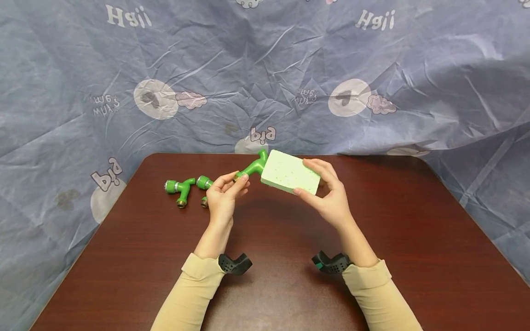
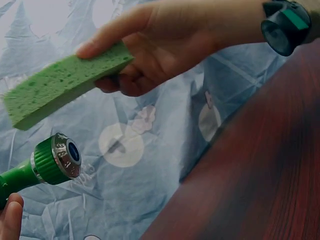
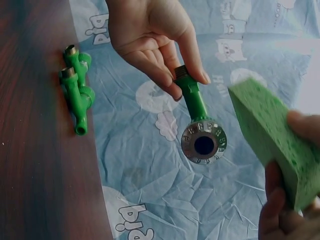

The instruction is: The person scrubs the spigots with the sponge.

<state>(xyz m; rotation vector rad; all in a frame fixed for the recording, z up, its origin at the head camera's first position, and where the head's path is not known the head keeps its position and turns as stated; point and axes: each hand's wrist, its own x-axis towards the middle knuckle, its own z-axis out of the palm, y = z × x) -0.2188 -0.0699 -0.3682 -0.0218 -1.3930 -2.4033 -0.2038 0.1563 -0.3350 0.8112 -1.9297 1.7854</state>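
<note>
My left hand [image 1: 223,197] pinches a green faucet [image 1: 255,166] by its brass threaded end, holding it up above the table. In the right wrist view the faucet's round chrome-rimmed knob [image 3: 204,144] faces the camera. A light green sponge [image 1: 290,172] is gripped at its right end by my right hand [image 1: 327,193], thumb on one side and fingers on the other. From the head view the sponge covers part of the faucet; the left wrist view shows the sponge [image 2: 65,82] above the knob with a gap between them.
Two more green faucets lie on the brown table [image 1: 281,257], left of my left hand: one farther left [image 1: 182,191] and another [image 1: 204,183] partly hidden behind the hand. A printed blue-grey cloth [image 1: 265,69] hangs behind the table's far edge.
</note>
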